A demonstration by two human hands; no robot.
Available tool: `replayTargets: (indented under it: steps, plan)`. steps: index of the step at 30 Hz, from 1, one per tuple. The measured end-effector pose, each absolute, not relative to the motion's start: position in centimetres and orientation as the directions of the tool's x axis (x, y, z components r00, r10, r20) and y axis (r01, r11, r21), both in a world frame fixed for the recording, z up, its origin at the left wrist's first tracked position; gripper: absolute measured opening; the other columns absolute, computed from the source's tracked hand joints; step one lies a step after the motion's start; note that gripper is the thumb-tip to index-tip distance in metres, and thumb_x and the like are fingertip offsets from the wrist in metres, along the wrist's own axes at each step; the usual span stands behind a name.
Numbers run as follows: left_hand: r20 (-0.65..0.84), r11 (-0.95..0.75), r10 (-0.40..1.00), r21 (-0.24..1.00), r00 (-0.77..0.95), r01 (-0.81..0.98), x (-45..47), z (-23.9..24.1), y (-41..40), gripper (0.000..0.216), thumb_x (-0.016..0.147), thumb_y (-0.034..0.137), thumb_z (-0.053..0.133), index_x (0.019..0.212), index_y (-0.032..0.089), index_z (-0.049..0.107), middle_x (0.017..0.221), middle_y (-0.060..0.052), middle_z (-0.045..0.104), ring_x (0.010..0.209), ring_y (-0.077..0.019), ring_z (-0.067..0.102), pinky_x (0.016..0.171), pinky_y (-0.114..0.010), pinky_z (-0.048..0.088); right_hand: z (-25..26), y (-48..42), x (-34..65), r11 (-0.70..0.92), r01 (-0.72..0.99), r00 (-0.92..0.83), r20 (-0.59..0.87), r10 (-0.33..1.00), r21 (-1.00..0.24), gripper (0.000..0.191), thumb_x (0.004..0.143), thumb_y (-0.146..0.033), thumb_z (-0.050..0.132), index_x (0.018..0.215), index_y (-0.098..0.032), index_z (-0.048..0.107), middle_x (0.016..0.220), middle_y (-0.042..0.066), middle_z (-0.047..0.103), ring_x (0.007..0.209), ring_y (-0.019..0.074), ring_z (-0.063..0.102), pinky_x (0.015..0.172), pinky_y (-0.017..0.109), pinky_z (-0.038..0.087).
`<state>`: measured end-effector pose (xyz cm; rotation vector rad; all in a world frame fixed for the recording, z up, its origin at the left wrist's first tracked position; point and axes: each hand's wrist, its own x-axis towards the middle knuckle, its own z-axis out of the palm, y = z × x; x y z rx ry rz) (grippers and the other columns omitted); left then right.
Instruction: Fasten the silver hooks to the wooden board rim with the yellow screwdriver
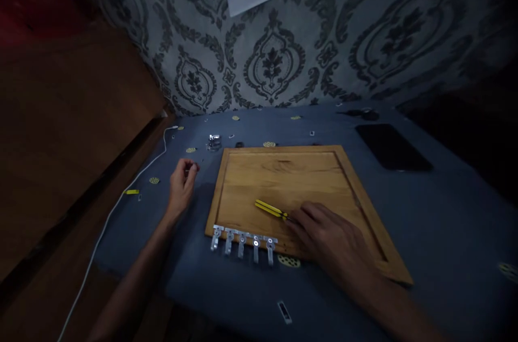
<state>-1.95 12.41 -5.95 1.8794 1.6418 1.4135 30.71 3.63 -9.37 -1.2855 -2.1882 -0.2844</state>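
Note:
A wooden board (283, 175) lies on a blue cloth (424, 223). My right hand (324, 234) rests on the board's near part, fingers curled on the tip of a yellow-handled tool (270, 209) that lies flat on the wood. Several small metal brackets (243, 239) hang in a row over the board's near edge. My left hand (183, 183) hovers over the cloth left of the board, fingers pinched together on something too small to make out. A shiny metal piece (213, 142) lies just beyond that hand.
A dark phone (392, 146) lies at the back right. A white cable (121, 202) runs along the cloth's left edge. Small yellow discs (288, 261) and tiny parts are scattered on the cloth. Patterned wallpaper (275, 56) backs the table; a wooden surface (60, 131) stands left.

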Motion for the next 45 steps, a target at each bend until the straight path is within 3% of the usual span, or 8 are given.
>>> replayTargets:
  steps: [4,8,13,20,30,45]
  plan:
    - [0.397,-0.211,0.906,0.727,-0.149,0.653,-4.3,-7.3,15.5,0.034,0.101,0.041,0.063,0.123,0.015,0.063,0.118,-0.009,0.067,0.101,-0.0205,0.068,0.088,-0.041,0.06,-9.6,3.7,31.3,0.555,0.826,-0.359,0.669,0.651,-0.097,0.035,0.111,-0.034,0.037,0.104,-0.02,0.067,0.095,0.008,0.073,0.086,0.0241,0.068,0.078,0.038,0.05]
    - [0.334,-0.126,0.925,0.717,-0.18,0.686,-6.2,-8.3,17.6,0.038,0.1,0.039,0.064,0.13,0.016,0.061,0.128,-0.011,0.064,0.11,-0.0234,0.067,0.094,-0.045,0.06,-9.7,3.0,31.7,0.547,0.824,-0.264,0.752,0.604,-0.15,0.024,0.108,-0.032,0.046,0.106,-0.02,0.067,0.094,0.009,0.074,0.086,0.0257,0.069,0.08,0.039,0.052]
    - [0.314,-0.087,0.934,0.669,-0.174,0.738,-7.3,-8.7,19.4,0.039,0.1,0.039,0.065,0.131,0.016,0.061,0.13,-0.011,0.064,0.111,-0.0239,0.066,0.094,-0.045,0.059,-9.8,2.6,31.5,0.602,0.777,-0.267,0.771,0.578,-0.182,0.015,0.104,-0.027,0.053,0.1,-0.023,0.067,0.09,0.007,0.075,0.081,0.024,0.071,0.076,0.038,0.054]
    - [0.333,-0.173,0.943,0.501,-0.005,0.848,-5.1,-9.4,21.1,0.038,0.1,0.039,0.064,0.131,0.017,0.061,0.132,-0.011,0.063,0.114,-0.0244,0.066,0.096,-0.046,0.059,-10.3,2.9,31.0,0.633,0.751,-0.264,0.794,0.547,-0.186,0.016,0.104,-0.025,0.052,0.102,-0.023,0.068,0.091,0.007,0.076,0.079,0.0223,0.073,0.074,0.037,0.058]
    - [0.225,-0.177,0.968,0.301,0.11,0.937,-4.2,-10.6,20.1,0.037,0.101,0.039,0.064,0.13,0.017,0.061,0.132,-0.011,0.063,0.114,-0.024,0.066,0.096,-0.046,0.059,-10.1,2.9,31.3,0.636,0.734,-0.239,0.787,0.569,-0.237,0.014,0.104,-0.024,0.052,0.1,-0.022,0.066,0.09,0.005,0.074,0.079,0.0208,0.074,0.072,0.035,0.06]
    - [0.139,-0.138,0.984,0.219,0.109,0.966,-5.9,-11.1,20.1,0.037,0.1,0.039,0.064,0.13,0.016,0.061,0.13,-0.011,0.064,0.112,-0.0238,0.066,0.095,-0.045,0.059,-10.1,2.6,31.6,0.598,0.672,-0.155,0.707,0.69,-0.437,0.011,0.101,-0.019,0.057,0.099,-0.024,0.068,0.093,0.005,0.076,0.082,0.0199,0.076,0.072,0.031,0.062]
